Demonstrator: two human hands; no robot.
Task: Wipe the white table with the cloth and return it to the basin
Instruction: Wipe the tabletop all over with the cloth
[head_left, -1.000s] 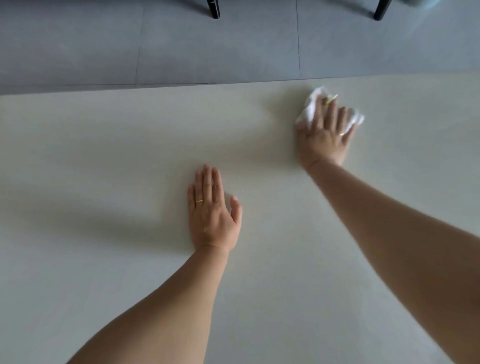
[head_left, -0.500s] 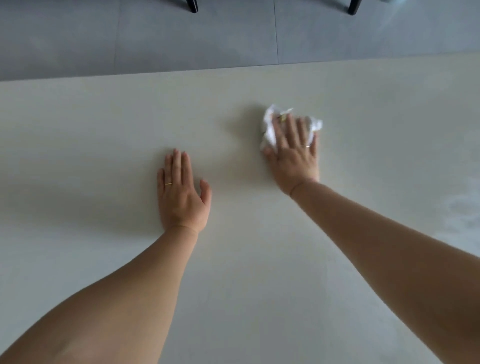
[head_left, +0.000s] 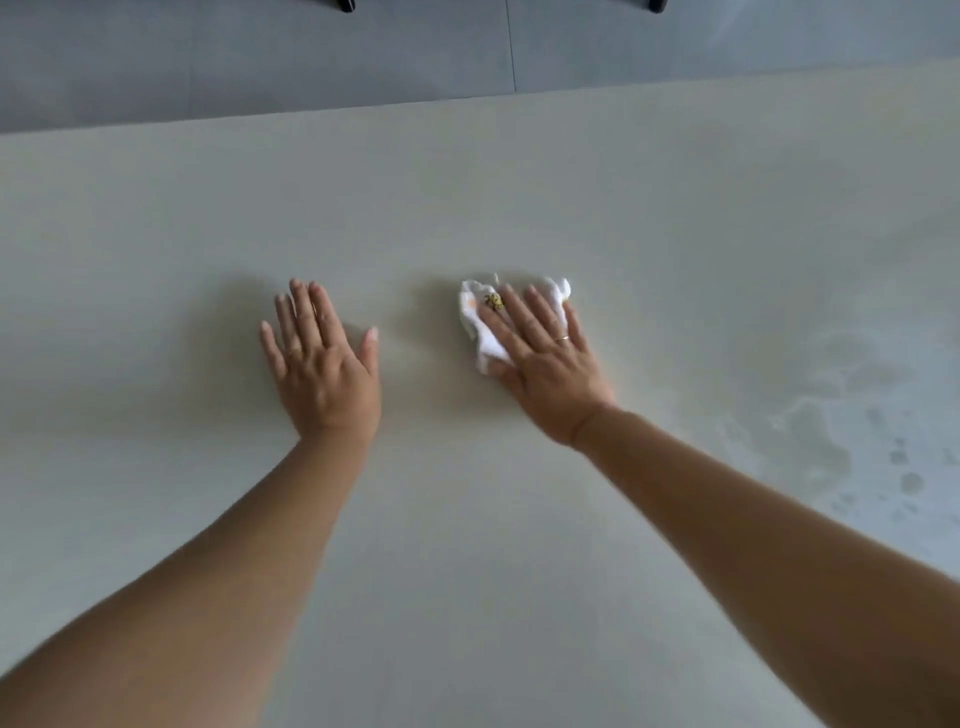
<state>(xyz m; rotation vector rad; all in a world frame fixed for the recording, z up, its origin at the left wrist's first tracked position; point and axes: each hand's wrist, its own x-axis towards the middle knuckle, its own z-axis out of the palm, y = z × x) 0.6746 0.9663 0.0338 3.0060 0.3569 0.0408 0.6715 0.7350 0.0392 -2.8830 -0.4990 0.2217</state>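
I have the cloth (head_left: 485, 325) pinned flat under my right hand (head_left: 545, 364), its fingers (head_left: 540, 317) spread apart and pressing down on it instead of clamped around it. The bunched cloth sticks out ahead of and to the left of those fingers, toward my left hand (head_left: 322, 364), which lies near it, palm down on the white surface (head_left: 519, 519), fingers apart and holding nothing. The right hand is plainly the nearer one. Damp streaks (head_left: 831, 415) show on the surface to the right, so I judge wiping is under way. No basin is in view, so I cannot tell which way the return lies.
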